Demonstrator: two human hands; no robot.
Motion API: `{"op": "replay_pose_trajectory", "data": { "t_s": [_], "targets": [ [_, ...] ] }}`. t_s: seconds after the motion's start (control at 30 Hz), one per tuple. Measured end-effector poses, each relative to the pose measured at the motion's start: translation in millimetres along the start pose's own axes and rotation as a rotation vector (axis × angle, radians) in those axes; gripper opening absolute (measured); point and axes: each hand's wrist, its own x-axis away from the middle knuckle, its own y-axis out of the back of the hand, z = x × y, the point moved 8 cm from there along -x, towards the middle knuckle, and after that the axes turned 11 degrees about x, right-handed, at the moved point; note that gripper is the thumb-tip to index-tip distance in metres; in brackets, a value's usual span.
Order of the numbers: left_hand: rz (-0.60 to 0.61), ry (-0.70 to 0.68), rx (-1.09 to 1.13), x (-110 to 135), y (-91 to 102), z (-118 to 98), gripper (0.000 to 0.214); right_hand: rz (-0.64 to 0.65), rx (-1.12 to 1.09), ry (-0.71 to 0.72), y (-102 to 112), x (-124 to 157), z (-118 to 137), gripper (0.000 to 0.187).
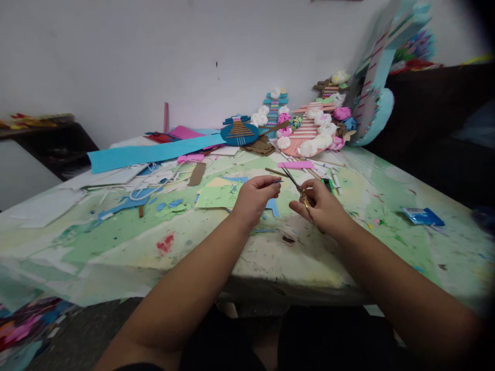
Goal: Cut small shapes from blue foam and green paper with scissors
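Note:
My left hand (258, 198) is closed, thumb and fingers pinching a small thin bluish piece (279, 181) whose kind I cannot make out. In my right hand (320, 203) is a pair of scissors (297, 186) with gold handles, the blades pointing up and to the left, slightly apart. The blade tips are near the left fingertips. Beyond them lie a pink strip (296, 165) and a thin brown strip (274, 171). Under and beside the left hand are a light green sheet (216, 197) and blue paper pieces (273, 207).
Long blue strip (162, 153) joins a dark blue oval craft (238, 133) at the back. Crafts with paper flowers (317, 134) lean at the wall. Markers (335, 180), a white cable (135, 193), a blue packet (422, 216) and paper scraps (174, 205) lie on the stained tablecloth (216, 252).

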Motion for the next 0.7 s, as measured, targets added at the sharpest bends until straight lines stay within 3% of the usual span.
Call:
{"op": "replay_pose_trajectory", "data": {
  "t_s": [0.23,0.37,0.53,0.7],
  "targets": [
    [0.017,0.095,0.092,4.4,-4.3,1.3,0.024,0.081,-0.180,-0.037,-12.3,-0.8,1.5,0.036],
    [0.041,0.103,0.246,4.7,-6.3,0.0,0.020,0.079,-0.184,-0.058,-12.3,-1.1,0.9,0.035],
    [-0.018,0.110,0.255,3.1,-1.8,2.6,0.029,0.060,-0.143,-0.057,-13.3,-1.9,-1.8,0.037],
    [-0.066,0.112,0.312,2.1,1.0,5.4,0.019,0.056,-0.124,-0.020,-16.8,-1.5,1.2,0.034]
  ]
}}
